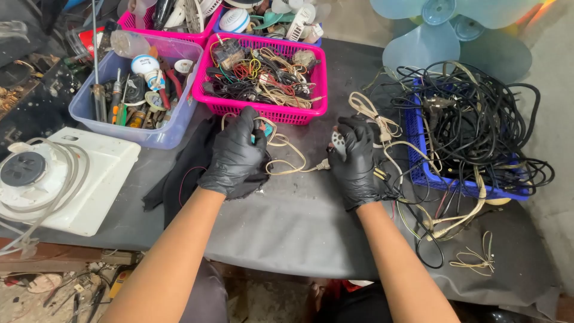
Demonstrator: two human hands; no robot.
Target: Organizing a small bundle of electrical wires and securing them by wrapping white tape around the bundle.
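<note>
Both my hands wear black gloves over a dark grey work table (287,221). My left hand (235,154) is closed on a small tool with a teal handle and on a loop of cream cable (286,157), above a black cloth (185,173). My right hand (354,160) grips a small round grey-white part with holes. The cream cable runs across the table between the two hands and ends in a plug near my right hand.
A pink basket (263,110) of coloured wires sits just behind my hands. A blue crate (418,173) full of black cables stands to the right, a clear tub (89,113) of screwdrivers and a white appliance base (78,179) to the left, blue fan blades (442,36) behind.
</note>
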